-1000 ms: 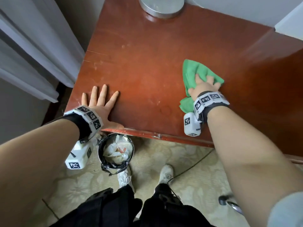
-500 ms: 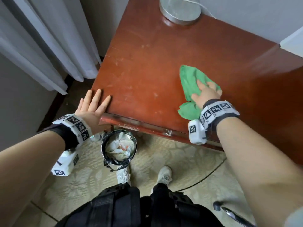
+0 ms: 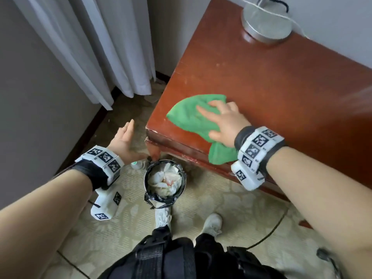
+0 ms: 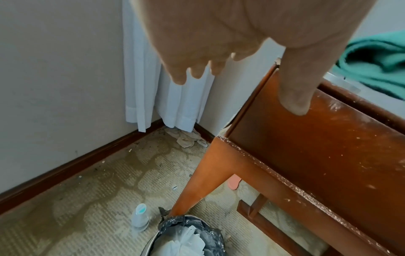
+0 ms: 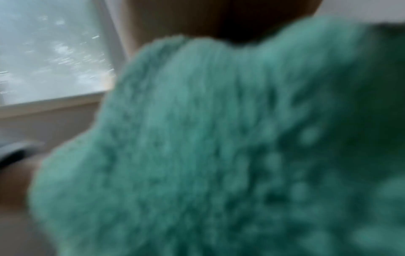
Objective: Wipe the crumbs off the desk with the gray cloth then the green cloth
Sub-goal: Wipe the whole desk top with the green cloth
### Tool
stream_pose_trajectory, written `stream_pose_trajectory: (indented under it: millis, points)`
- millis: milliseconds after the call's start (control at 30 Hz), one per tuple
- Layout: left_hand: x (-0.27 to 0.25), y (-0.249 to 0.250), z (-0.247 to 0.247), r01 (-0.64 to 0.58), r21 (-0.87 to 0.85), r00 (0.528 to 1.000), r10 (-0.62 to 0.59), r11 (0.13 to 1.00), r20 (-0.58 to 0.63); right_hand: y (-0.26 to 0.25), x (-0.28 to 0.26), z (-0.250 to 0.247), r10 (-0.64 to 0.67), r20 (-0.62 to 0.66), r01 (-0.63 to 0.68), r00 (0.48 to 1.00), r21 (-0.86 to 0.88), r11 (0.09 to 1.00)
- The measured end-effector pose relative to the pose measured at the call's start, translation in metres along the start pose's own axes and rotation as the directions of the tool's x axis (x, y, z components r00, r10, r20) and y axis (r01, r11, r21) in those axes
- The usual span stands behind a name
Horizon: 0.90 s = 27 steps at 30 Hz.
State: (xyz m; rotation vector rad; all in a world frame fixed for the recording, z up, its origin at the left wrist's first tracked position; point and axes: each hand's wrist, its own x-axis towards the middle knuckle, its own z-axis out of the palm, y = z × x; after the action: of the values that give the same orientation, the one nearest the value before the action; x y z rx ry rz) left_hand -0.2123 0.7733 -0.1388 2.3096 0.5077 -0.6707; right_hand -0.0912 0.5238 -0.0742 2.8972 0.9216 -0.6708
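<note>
The green cloth (image 3: 191,115) lies crumpled on the red-brown desk (image 3: 281,93), close to its front-left corner, one flap hanging over the front edge. My right hand (image 3: 223,121) lies flat on it with straight fingers, pressing down. In the right wrist view the blurred green cloth (image 5: 219,138) fills nearly everything. My left hand (image 3: 123,135) is off the desk, just left of the corner, fingers straight and empty. In the left wrist view its thumb (image 4: 293,97) shows against the desk's front panel (image 4: 317,155). A few pale specks remain on the desktop.
A small bin (image 3: 165,182) lined with a black bag and full of tissues stands under the corner, beside a small bottle (image 4: 140,218). A pale crumpled cloth (image 4: 186,138) lies below the white curtain (image 3: 112,57). A round metal lamp base (image 3: 266,27) sits at the desk's back.
My right hand has slid the green cloth leftward to the front-left corner. My left hand has come off the desktop and now hangs beside the corner, above the bin.
</note>
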Motion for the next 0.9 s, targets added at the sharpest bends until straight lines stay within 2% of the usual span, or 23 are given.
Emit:
stream_pose_trajectory:
  millis: [33, 100, 133, 167, 200, 233, 300, 333, 400, 467, 500, 533, 567, 600, 633, 667, 700, 733, 767, 800, 867, 900]
  points:
    - [0.000, -0.006, 0.001, 0.014, -0.013, 1.000, -0.014, 1.000, -0.002, 0.012, 0.012, -0.007, 0.169, -0.049, -0.166, 0.984, 0.066, 0.984]
    - [-0.002, -0.012, 0.004, 0.027, -0.038, 1.000, -0.027, 0.999, -0.009, 0.025, 0.036, -0.015, 0.485, -0.011, -0.476, 0.875, 0.169, 0.863]
    - [-0.003, -0.015, 0.006, 0.021, -0.054, 1.000, -0.022, 0.998, -0.019, 0.022, 0.047, -0.015, 0.562, 0.033, -0.560, 0.826, 0.163, 0.813]
    - [-0.003, -0.016, 0.009, 0.012, -0.071, 1.000, -0.014, 0.997, -0.026, 0.015, 0.056, -0.013, 0.580, 0.051, -0.581, 0.813, 0.136, 0.803]
    - [-0.002, -0.017, 0.010, 0.010, -0.084, 0.999, -0.012, 0.996, -0.030, 0.004, 0.062, -0.010, 0.538, 0.040, -0.539, 0.842, 0.100, 0.836]
    - [-0.001, -0.020, 0.011, 0.015, -0.091, 1.000, -0.017, 0.996, -0.026, -0.010, 0.065, -0.007, 0.447, 0.019, -0.447, 0.894, 0.061, 0.892]
    - [0.000, -0.024, 0.012, 0.035, -0.099, 0.999, -0.036, 0.994, -0.006, -0.041, 0.059, 0.005, 0.176, 0.016, -0.176, 0.984, -0.033, 0.984]
    - [-0.002, -0.026, 0.012, 0.049, -0.100, 0.999, -0.049, 0.994, -0.003, -0.055, 0.051, 0.010, 0.036, 0.041, -0.032, 0.999, -0.078, 0.996]
    - [-0.005, -0.030, 0.008, 0.082, -0.095, 0.996, -0.084, 0.992, -0.012, -0.072, 0.032, 0.015, -0.200, 0.128, 0.217, 0.971, -0.137, 0.967]
    - [-0.009, -0.031, 0.001, 0.119, -0.079, 0.993, -0.121, 0.990, -0.013, -0.064, 0.014, 0.016, -0.394, 0.256, 0.437, 0.883, -0.140, 0.888]
    - [-0.010, -0.031, -0.002, 0.127, -0.067, 0.992, -0.128, 0.990, -0.009, -0.053, 0.006, 0.013, -0.443, 0.310, 0.497, 0.841, -0.124, 0.859]
    - [-0.010, -0.029, -0.006, 0.127, -0.059, 0.992, -0.128, 0.990, -0.006, -0.037, 0.002, 0.007, -0.442, 0.321, 0.499, 0.837, -0.118, 0.859]
    - [-0.010, -0.026, -0.008, 0.112, -0.058, 0.994, -0.113, 0.992, -0.008, -0.020, 0.002, -0.001, -0.386, 0.279, 0.429, 0.879, -0.113, 0.896]
    - [-0.008, -0.022, -0.010, 0.086, -0.063, 0.996, -0.087, 0.994, -0.012, -0.004, 0.007, -0.008, -0.263, 0.193, 0.284, 0.945, -0.094, 0.954]
    - [-0.005, -0.018, -0.011, 0.061, -0.070, 0.998, -0.062, 0.996, -0.023, 0.011, 0.018, -0.015, -0.081, 0.088, 0.087, 0.993, -0.055, 0.995]
    - [-0.003, -0.015, -0.010, 0.040, -0.075, 0.998, -0.043, 0.996, -0.035, 0.021, 0.031, -0.021, 0.124, 0.014, -0.124, 0.992, 0.002, 0.992]
    - [0.000, -0.011, -0.009, 0.024, -0.084, 0.999, -0.028, 0.996, -0.040, 0.025, 0.045, -0.023, 0.296, -0.013, -0.295, 0.955, 0.052, 0.954]
    - [0.001, -0.008, -0.007, 0.014, -0.097, 0.999, -0.018, 0.995, -0.041, 0.022, 0.057, -0.023, 0.404, 0.000, -0.403, 0.915, 0.072, 0.913]
    - [0.001, -0.005, -0.003, 0.012, -0.111, 0.999, -0.016, 0.994, -0.039, 0.014, 0.065, -0.020, 0.437, 0.022, -0.438, 0.899, 0.060, 0.897]
    - [0.001, -0.003, -0.001, 0.022, -0.125, 0.999, -0.026, 0.992, -0.036, 0.002, 0.069, -0.016, 0.398, 0.033, -0.399, 0.917, 0.032, 0.916]
    - [0.003, -0.005, -0.001, 0.076, -0.148, 0.996, -0.082, 0.986, -0.033, -0.030, 0.062, -0.004, 0.131, 0.041, -0.129, 0.991, -0.045, 0.991]
    - [0.005, -0.009, -0.002, 0.102, -0.141, 0.993, -0.108, 0.985, -0.037, -0.047, 0.051, 0.003, -0.045, 0.070, 0.051, 0.997, -0.087, 0.995]
